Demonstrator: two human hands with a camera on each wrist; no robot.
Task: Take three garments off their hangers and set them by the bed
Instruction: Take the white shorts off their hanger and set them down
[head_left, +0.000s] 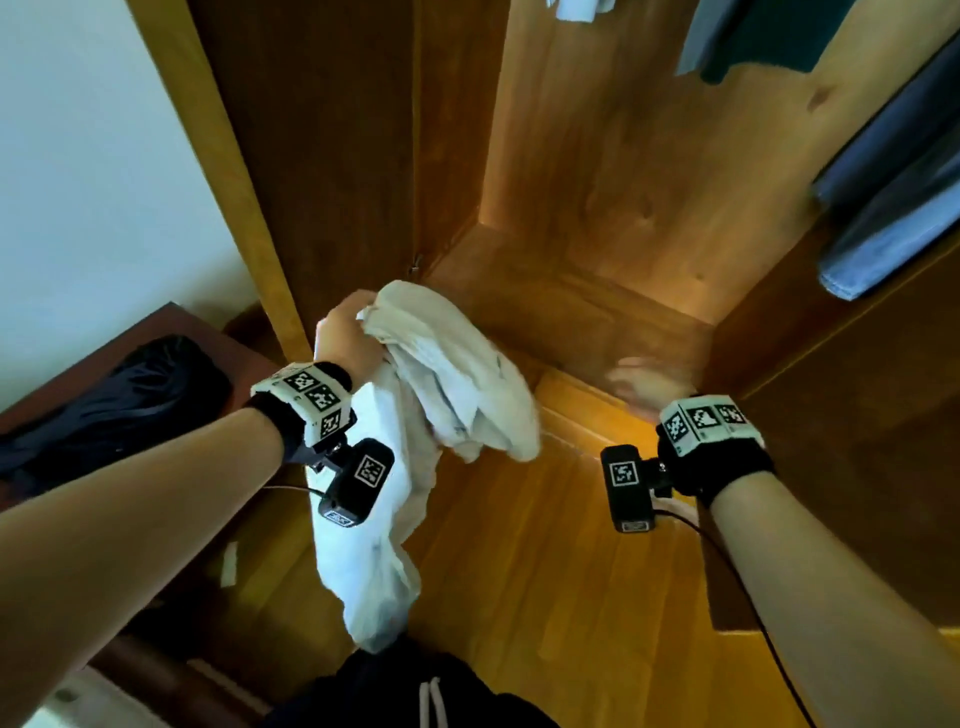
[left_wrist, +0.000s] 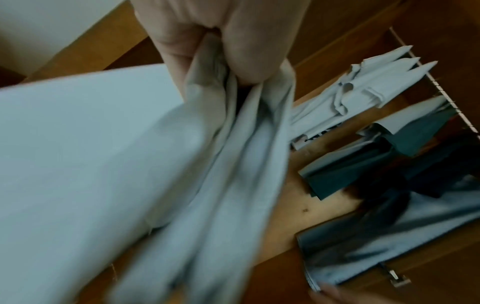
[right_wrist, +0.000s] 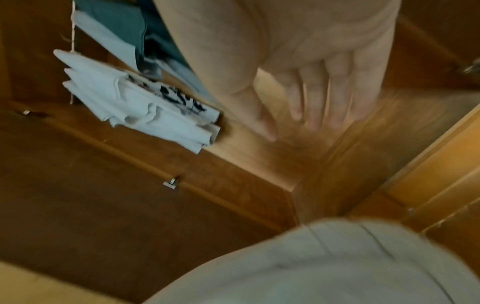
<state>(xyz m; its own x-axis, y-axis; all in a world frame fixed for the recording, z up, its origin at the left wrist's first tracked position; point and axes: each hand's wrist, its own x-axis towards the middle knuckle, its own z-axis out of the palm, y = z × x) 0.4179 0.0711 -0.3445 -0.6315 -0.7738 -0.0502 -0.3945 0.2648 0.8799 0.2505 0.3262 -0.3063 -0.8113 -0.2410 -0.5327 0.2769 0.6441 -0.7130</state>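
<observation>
My left hand (head_left: 345, 332) grips a bunched white garment (head_left: 457, 374) in front of the open wooden wardrobe; the cloth hangs down past my wrist toward the floor. In the left wrist view my fingers (left_wrist: 249, 51) curl round its gathered folds (left_wrist: 233, 164). My right hand (head_left: 644, 382) is blurred, held apart to the right with nothing in it; its fingers (right_wrist: 337, 98) are straight and spread in the right wrist view. More garments hang in the wardrobe: white ones (right_wrist: 135, 102), a teal one (left_wrist: 363, 168) and a blue-grey one (head_left: 893, 218). No hanger shows on the garment I hold.
The wardrobe's wooden floor (head_left: 597, 312) and open doors (head_left: 322, 130) are ahead. A dark bag (head_left: 119, 400) lies on a brown stand at the left. Wooden flooring (head_left: 545, 571) runs below my hands. A white wall (head_left: 78, 182) is at the left.
</observation>
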